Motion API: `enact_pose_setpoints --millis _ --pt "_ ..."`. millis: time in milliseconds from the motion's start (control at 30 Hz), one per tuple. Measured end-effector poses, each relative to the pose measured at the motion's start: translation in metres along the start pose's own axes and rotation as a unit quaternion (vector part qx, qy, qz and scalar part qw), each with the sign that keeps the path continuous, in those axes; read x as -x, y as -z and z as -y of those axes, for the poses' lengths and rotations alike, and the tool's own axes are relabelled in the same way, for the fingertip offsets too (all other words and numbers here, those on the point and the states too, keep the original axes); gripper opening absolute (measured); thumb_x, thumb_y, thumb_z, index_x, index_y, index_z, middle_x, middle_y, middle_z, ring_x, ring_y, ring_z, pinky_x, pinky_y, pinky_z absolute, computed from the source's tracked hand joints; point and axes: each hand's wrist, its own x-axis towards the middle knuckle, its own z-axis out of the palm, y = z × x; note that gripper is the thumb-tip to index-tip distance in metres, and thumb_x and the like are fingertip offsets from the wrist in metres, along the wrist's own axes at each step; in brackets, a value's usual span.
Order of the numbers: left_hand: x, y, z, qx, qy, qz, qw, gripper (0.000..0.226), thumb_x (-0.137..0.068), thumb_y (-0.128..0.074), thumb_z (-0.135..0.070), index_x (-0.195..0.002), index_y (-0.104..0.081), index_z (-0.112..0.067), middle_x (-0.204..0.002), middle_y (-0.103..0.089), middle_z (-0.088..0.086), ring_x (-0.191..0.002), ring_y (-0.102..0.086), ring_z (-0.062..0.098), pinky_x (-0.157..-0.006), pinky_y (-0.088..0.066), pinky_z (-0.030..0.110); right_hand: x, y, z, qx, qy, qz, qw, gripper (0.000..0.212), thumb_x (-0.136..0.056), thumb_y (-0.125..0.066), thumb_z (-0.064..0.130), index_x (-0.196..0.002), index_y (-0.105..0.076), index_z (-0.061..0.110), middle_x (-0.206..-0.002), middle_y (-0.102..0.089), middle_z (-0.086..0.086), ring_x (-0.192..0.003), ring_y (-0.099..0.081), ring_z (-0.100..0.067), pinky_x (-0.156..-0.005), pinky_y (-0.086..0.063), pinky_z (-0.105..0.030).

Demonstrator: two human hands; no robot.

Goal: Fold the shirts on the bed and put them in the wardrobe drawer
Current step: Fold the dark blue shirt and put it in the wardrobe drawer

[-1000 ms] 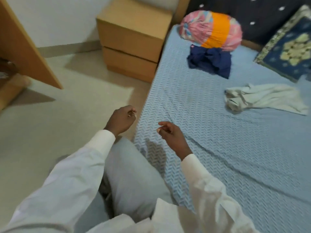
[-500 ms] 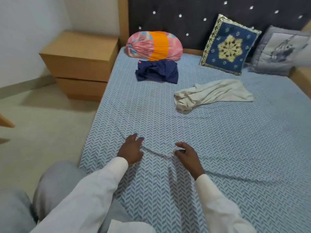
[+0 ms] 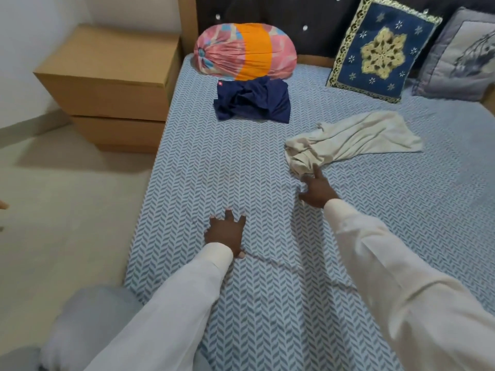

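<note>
The left hand (image 3: 225, 234) rests flat on the bed (image 3: 203, 167) at lower centre, fingers spread, holding nothing. The right hand (image 3: 317, 192), fingers outstretched and empty, touches the crumpled edge of the cream shirt (image 3: 359, 140) at centre right. A navy shirt (image 3: 254, 103) lies bunched at upper centre against a pink-and-orange bolster (image 3: 246, 49).

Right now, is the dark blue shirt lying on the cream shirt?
No: the dark blue shirt lies by the bolster, with bare bedsheet between it and the cream shirt.
</note>
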Motion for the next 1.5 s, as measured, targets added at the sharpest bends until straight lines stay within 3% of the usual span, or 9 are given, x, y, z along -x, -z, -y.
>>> enact_pose_setpoints --millis 167,333,500,733,933,1133,1267,1400,1500 --pt "0.002 0.001 -0.003 0.013 0.012 0.007 1.0 0.115 -0.08 -0.076 -0.047 -0.154 0.011 -0.034 -0.162 0.018 0.01 -0.142 0.004 0.056 -0.105 -0.034 0.066 -0.033 0.016 0.005 0.083 -0.009 0.059 0.995 0.075 -0.083 -0.065 0.039 -0.149 -0.035 0.026 -0.165 0.004 -0.006 -0.15 -0.002 -0.034 -0.119 -0.02 -0.05" --pt "0.005 0.002 -0.002 0.009 0.018 0.012 1.0 0.115 -0.082 -0.074 -0.046 -0.154 0.014 -0.033 -0.161 0.021 0.011 -0.142 0.002 0.057 -0.104 -0.035 0.066 -0.031 0.024 0.025 0.091 -0.032 0.041 0.995 0.066 -0.081 -0.063 0.035 -0.139 -0.049 0.006 -0.141 -0.042 -0.019 -0.132 -0.037 -0.037 -0.104 -0.038 -0.041" --pt "0.01 0.007 0.003 -0.019 -0.009 0.018 1.0 0.114 -0.081 -0.071 -0.053 -0.154 0.014 -0.03 -0.161 0.018 0.014 -0.141 -0.006 0.057 -0.103 -0.039 0.062 -0.005 0.032 0.039 0.081 -0.021 0.047 0.995 0.052 -0.081 -0.068 0.029 -0.128 -0.063 0.005 -0.131 -0.055 -0.02 -0.12 -0.054 -0.036 -0.1 -0.045 -0.037" --pt "0.002 0.056 0.047 -0.021 -0.061 -0.147 0.987 0.05 -0.091 -0.055 -0.027 -0.139 -0.043 -0.018 -0.133 -0.056 0.009 -0.122 -0.053 0.029 -0.096 -0.045 0.04 -0.002 0.038 0.038 0.137 -0.084 0.109 0.981 0.049 -0.086 -0.069 0.028 -0.128 -0.062 0.004 -0.13 -0.059 -0.016 -0.119 -0.056 -0.03 -0.093 -0.044 -0.029" --pt "-0.053 0.107 0.108 0.019 0.015 -0.091 0.996 0.107 -0.08 -0.073 -0.049 -0.156 -0.002 -0.025 -0.162 0.0 0.015 -0.146 -0.006 0.045 -0.112 -0.028 0.057 -0.037 0.049 0.066 0.144 -0.039 0.084 0.985 0.04 -0.086 -0.065 0.032 -0.12 -0.062 0.012 -0.13 -0.058 -0.014 -0.114 -0.056 -0.03 -0.091 -0.042 -0.029" --pt "-0.106 0.134 0.118 -0.047 0.016 -0.022 0.999 0.131 -0.062 -0.079 -0.065 -0.154 0.009 -0.035 -0.158 -0.011 0.026 -0.142 -0.026 0.041 -0.109 -0.038 0.048 -0.111 0.046 0.064 0.199 -0.007 0.089 0.976 0.066 -0.085 -0.063 0.037 -0.146 -0.039 0.031 -0.159 -0.019 -0.013 -0.145 -0.022 -0.039 -0.115 -0.026 -0.049" --pt "-0.128 0.145 0.103 -0.027 0.026 0.024 0.999 0.111 -0.082 -0.072 -0.047 -0.153 0.013 -0.038 -0.157 -0.017 0.022 -0.146 -0.005 0.044 -0.108 -0.026 0.067 -0.13 0.057 0.036 0.26 -0.065 0.068 0.961 0.052 -0.087 -0.048 0.048 -0.122 -0.063 0.013 -0.128 -0.061 -0.017 -0.114 -0.059 -0.034 -0.097 -0.048 -0.041" --pt "-0.144 0.142 0.1 -0.02 0.044 0.014 0.999 0.087 -0.098 -0.053 -0.031 -0.151 0.015 -0.042 -0.155 -0.024 0.021 -0.144 -0.008 0.048 -0.105 -0.026 0.072 -0.112 0.08 0.019 0.417 -0.06 0.104 0.901 0.027 -0.088 -0.059 0.022 -0.109 -0.068 0.009 -0.109 -0.068 -0.012 -0.103 -0.066 -0.03 -0.091 -0.051 -0.035" --pt "-0.148 0.14 0.094 -0.034 0.056 0.008 0.998 0.088 -0.098 -0.054 -0.03 -0.151 0.016 -0.043 -0.156 -0.023 0.02 -0.146 -0.004 0.047 -0.104 -0.026 0.072 -0.114 0.092 0.008 0.424 -0.113 0.066 0.896 0.013 -0.061 -0.073 0.016 -0.066 -0.061 0.016 -0.064 -0.059 0.004 -0.058 -0.06 -0.017 -0.067 -0.058 -0.03"
